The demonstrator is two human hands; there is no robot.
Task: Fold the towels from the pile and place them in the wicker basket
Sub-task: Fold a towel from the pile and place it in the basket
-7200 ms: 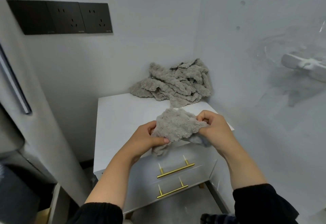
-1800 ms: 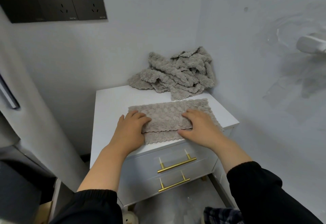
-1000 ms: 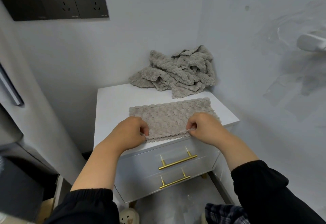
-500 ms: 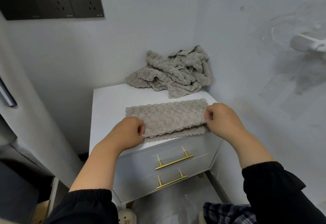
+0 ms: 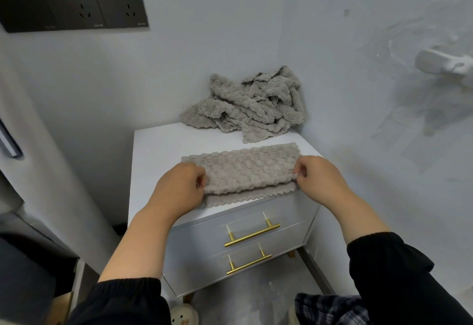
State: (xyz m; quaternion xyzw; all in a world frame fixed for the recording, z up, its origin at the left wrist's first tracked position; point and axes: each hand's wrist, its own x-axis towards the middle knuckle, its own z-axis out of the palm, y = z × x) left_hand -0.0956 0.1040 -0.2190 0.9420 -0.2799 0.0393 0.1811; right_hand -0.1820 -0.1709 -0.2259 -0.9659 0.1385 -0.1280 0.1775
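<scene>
**Grey towel (image 5: 245, 171) lies crosswise at the counter's (image 5: 158, 145) near edge**

Nearest, along the front edge of the counter, the towel is a half-folded strip. Its long axis runs left to right. The upper layer sits a little back, so a scalloped lower edge shows on the near side.

The left hand (image 5: 179, 186) pinches the upper layer at its near left corner, fingers curled onto the cloth. The right hand (image 5: 320, 178) pinches the near right corner the same way. Each hand holds its own end, so neither is nearer, and the strip lies straight ahead of both.

The coming fold, I judge, goes either near edge to far or one end over onto the other.

Farther back, in the far right corner against the wall, sits the pile (image 5: 253, 104) of unfolded towels. It is just behind the strip, and whether they touch is unclear. No basket is in view.
</scene>
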